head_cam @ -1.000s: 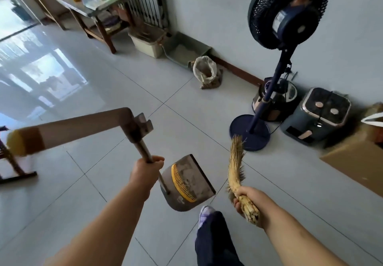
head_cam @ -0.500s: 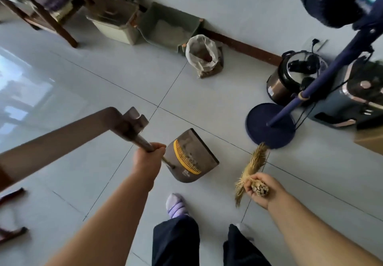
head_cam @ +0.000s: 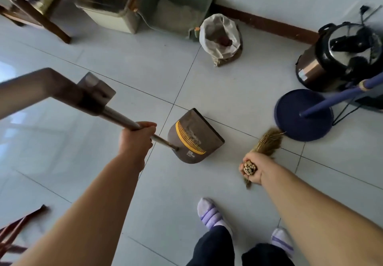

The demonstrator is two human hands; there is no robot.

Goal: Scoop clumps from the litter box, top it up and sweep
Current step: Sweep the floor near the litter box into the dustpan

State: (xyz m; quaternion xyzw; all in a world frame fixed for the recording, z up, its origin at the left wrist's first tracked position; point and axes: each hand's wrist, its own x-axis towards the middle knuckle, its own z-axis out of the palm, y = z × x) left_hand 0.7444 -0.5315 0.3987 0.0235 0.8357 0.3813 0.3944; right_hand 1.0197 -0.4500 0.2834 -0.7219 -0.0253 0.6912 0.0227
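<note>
My left hand grips the metal handle of a brown dustpan with a yellow comb edge; the pan rests on the tiled floor in front of me. My right hand is closed around the bound end of a straw hand broom, whose bristles point toward the fan base. The green litter box with pale litter stands against the far wall. An open bag holding brown contents sits just right of it.
A beige box stands left of the litter box, beside a wooden table leg. A fan's round blue base and a cooker are at the right. My socked feet are below.
The view has tilted down and come closer to the litter box. The dustpan has lowered toward the floor, and the broom has swung from upright to pointing down at the tiles.
</note>
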